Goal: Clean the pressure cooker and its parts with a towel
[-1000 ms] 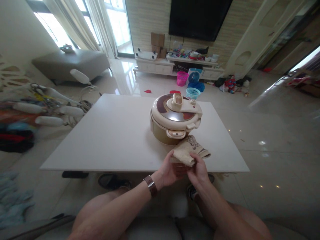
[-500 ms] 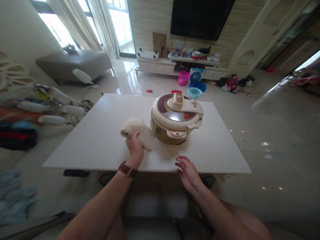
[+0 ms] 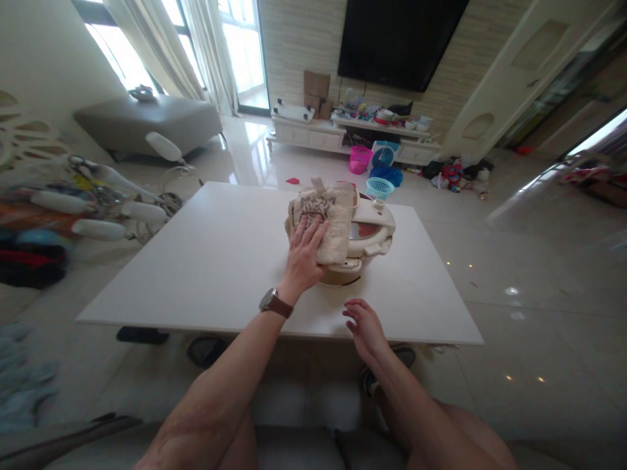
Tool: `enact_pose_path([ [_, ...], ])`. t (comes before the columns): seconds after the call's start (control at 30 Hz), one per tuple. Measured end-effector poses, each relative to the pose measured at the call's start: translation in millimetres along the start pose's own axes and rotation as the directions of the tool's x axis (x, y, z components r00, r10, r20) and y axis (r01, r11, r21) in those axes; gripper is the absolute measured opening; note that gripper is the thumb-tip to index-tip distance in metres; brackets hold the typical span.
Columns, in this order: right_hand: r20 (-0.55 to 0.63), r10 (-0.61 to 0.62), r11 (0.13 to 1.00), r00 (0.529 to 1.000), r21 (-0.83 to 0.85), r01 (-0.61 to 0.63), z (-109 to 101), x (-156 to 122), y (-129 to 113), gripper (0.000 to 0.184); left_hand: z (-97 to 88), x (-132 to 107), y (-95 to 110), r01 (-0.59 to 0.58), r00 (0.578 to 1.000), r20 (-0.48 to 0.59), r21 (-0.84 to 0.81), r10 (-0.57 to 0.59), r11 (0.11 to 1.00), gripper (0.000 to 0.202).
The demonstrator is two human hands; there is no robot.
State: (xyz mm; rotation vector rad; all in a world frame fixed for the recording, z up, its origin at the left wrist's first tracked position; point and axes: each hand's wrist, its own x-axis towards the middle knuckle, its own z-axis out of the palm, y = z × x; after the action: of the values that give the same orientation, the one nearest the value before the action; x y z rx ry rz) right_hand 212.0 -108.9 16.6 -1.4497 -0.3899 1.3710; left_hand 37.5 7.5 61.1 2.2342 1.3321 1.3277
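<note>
My left hand (image 3: 306, 258), with a brown-strapped watch on the wrist, holds a folded beige towel (image 3: 337, 225) with a grey-brown pattern. Its fingers lie spread over the towel's face; the thumb side is partly hidden. The towel covers the left part of an electric pressure cooker (image 3: 375, 238) with a cream lid, and I cannot tell whether it presses on the lid. The cooker stands on the white table (image 3: 196, 261). By the table's near edge, in front of the cooker, my right hand (image 3: 365, 326) is open with loosely curled fingers and holds nothing.
Beyond the table, a pink basket (image 3: 360, 158) and a light blue basket (image 3: 380, 188) stand on the floor. A low cabinet (image 3: 306, 136) with boxes and clutter lies under the television (image 3: 401, 42). White-padded metal equipment (image 3: 144, 212) is close to the table's left side.
My left hand has moved right and forward, bringing the towel from beside the cooker to over its left side. The towel's patterned face now shows. My right hand has hardly moved.
</note>
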Motion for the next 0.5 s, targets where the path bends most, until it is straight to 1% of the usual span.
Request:
enact_pose_path([
  [0.07,-0.008,-0.01,1.0,1.0,0.007,0.01,-1,4,0,0.027,0.8,4,-12,0.071,0.996,-0.043,-0.124,-0.077,0.99,0.078],
  [0.1,-0.011,-0.016,1.0,1.0,0.015,0.016,-2,7,0,0.026,2.9,5,-18,0.122,0.986,-0.085,-0.212,-0.143,0.97,0.075],
  [0.13,-0.015,-0.023,0.999,1.0,0.024,0.023,-3,10,-1,0.026,6.2,6,-23,0.185,0.963,-0.128,-0.319,-0.236,0.93,0.072],
  [0.17,-0.02,-0.034,0.999,0.999,0.032,0.035,-3,14,-4,0.025,10.3,6,-29,0.256,0.923,-0.155,-0.44,-0.354,0.861,0.069],
  [0.2,-0.026,-0.052,0.998,0.998,0.039,0.053,-5,17,-7,0.024,14.7,6,-33,0.325,0.861,-0.156,-0.563,-0.484,0.76,0.065],
  [0.23,-0.036,-0.074,0.996,0.997,0.045,0.076,-6,22,-11,0.023,19.1,6,-37,0.381,0.786,-0.127,-0.67,-0.605,0.637,0.063],
  [0.27,-0.05,-0.098,0.994,0.994,0.047,0.1,-8,26,-15,0.022,23.0,5,-40,0.421,0.709,-0.079,-0.75,-0.7,0.511,0.06],
  [0.3,-0.071,-0.121,0.991,0.99,0.049,0.124,-10,30,-20,0.021,26.0,5,-41,0.446,0.643,-0.03,-0.798,-0.765,0.406,0.058],
  [0.33,-0.095,-0.141,0.988,0.985,0.052,0.146,-12,34,-25,0.02,28.1,4,-42,0.463,0.6,0.006,-0.818,-0.8,0.341,0.057],
  [0.37,-0.121,-0.156,0.985,0.98,0.057,0.164,-14,38,-31,0.019,29.1,3,-42,0.475,0.58,0.017,-0.82,-0.815,0.321,0.056],
  [0.4,-0.143,-0.167,0.982,0.976,0.065,0.177,-15,41,-36,0.019,29.1,2,-40,0.482,0.58,0.007,-0.809,-0.814,0.336,0.055],
  [0.47,-0.168,-0.179,0.976,0.969,0.091,0.196,-18,45,-46,0.018,26.6,-1,-34,0.477,0.619,-0.03,-0.779,-0.785,0.406,0.059],
  [0.5,-0.165,-0.187,0.973,0.968,0.107,0.206,-19,47,-50,0.019,24.5,-2,-29,0.465,0.658,-0.049,-0.759,-0.751,0.456,0.062],
])
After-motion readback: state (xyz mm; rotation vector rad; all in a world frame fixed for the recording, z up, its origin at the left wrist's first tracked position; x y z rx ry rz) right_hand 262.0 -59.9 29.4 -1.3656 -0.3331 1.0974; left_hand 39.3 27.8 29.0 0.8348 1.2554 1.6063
